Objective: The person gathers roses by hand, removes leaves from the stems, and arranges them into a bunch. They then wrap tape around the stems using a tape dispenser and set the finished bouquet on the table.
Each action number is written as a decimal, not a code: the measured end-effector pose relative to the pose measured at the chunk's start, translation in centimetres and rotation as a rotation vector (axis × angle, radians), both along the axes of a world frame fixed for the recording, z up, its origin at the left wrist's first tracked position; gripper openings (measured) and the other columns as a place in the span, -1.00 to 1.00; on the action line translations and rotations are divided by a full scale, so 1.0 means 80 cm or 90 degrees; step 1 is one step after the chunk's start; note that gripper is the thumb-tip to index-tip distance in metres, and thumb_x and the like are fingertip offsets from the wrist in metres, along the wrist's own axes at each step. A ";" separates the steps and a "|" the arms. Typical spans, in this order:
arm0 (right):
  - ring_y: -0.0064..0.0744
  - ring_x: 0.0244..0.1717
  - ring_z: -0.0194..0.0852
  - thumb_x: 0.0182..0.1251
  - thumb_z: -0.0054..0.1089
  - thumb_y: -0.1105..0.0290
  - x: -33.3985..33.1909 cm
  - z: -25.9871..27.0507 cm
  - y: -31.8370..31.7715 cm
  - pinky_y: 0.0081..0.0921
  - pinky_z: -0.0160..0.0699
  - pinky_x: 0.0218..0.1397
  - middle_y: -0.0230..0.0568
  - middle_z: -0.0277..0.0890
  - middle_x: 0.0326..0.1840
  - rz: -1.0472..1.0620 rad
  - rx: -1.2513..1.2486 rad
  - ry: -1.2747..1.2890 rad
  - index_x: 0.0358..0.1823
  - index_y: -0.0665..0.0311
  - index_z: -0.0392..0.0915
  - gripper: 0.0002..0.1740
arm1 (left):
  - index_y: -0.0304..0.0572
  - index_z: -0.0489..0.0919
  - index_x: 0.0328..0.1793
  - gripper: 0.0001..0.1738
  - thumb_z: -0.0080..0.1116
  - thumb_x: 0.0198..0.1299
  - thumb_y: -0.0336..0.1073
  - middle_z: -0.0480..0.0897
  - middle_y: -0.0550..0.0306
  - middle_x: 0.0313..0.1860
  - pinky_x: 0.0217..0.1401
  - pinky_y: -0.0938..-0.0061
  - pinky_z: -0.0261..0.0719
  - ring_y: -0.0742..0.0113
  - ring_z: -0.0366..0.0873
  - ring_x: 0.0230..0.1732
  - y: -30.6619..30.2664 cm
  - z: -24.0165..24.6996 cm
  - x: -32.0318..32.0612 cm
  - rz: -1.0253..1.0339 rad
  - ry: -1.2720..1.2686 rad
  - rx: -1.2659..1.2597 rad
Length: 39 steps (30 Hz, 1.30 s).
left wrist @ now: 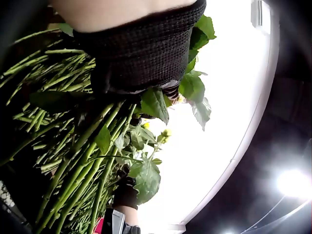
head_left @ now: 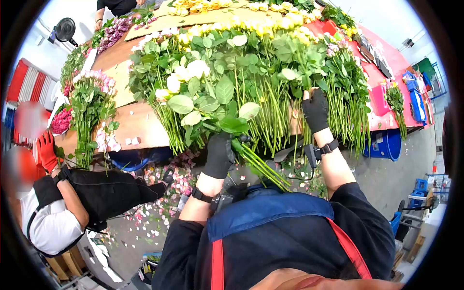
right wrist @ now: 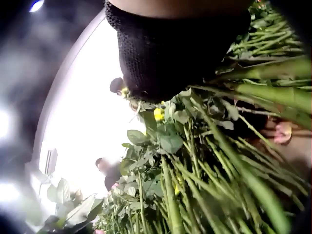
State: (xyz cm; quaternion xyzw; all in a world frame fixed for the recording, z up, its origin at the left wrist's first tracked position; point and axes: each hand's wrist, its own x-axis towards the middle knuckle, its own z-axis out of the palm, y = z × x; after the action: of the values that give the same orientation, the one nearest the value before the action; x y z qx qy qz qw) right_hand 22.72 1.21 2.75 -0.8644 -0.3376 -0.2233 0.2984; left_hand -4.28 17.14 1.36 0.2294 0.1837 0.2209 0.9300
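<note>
Black knit covers both hands: the left hand (head_left: 220, 154) is closed around a bunch of rose stems (head_left: 263, 166), held at the near edge of the counter (head_left: 140, 121). I'd judge that bunch partly gathered, with plenty of flowers (head_left: 270, 106) on the counter left to sort. The right hand (head_left: 316, 111) is among them; leaves obscure its fingertips, so I can't tell whether it grips anything.

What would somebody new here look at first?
Probably the big spread of green leaves across the table, with yellow roses along its far side. Next, maybe the white roses just beyond the left hand. The bright red glove at the picture's left edge stands out too.
</note>
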 end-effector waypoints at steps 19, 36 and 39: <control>-0.41 -0.31 0.51 0.27 0.19 0.50 -0.240 0.046 0.055 -0.53 0.46 -0.20 -0.21 0.56 -0.26 0.496 0.054 0.479 -0.16 0.39 0.59 -0.85 | -0.21 0.47 0.19 -0.71 -0.03 0.39 -0.35 0.59 0.15 -0.01 0.03 0.53 0.60 0.40 0.57 -0.06 0.021 -0.014 -0.067 0.099 -0.016 0.273; -0.18 -0.55 0.48 0.16 0.29 0.49 -0.307 0.064 0.136 -0.34 0.42 -0.49 -0.14 0.48 -0.52 0.544 0.095 0.224 -0.32 0.28 0.61 -0.93 | -0.40 0.48 0.17 -0.47 -0.05 0.40 -0.01 0.60 -0.03 0.04 0.12 0.52 0.52 0.26 0.56 0.01 0.040 -0.029 -0.131 0.030 -0.058 0.129; -0.09 -0.54 0.52 0.14 0.26 0.45 -0.337 0.058 0.149 -0.25 0.49 -0.49 -0.10 0.51 -0.46 0.585 0.025 0.172 -0.37 0.28 0.58 -0.93 | -0.38 0.43 0.26 -0.36 -0.12 0.42 0.11 0.59 -0.03 0.08 0.18 0.48 0.49 0.23 0.54 0.07 0.037 -0.055 -0.168 0.004 -0.186 -0.124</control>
State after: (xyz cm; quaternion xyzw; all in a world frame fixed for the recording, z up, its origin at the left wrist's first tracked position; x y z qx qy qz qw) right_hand -4.23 13.15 7.42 -0.6409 -0.6386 0.0399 0.4240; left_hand -17.70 20.12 -3.03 0.1031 0.0675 0.2359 0.9639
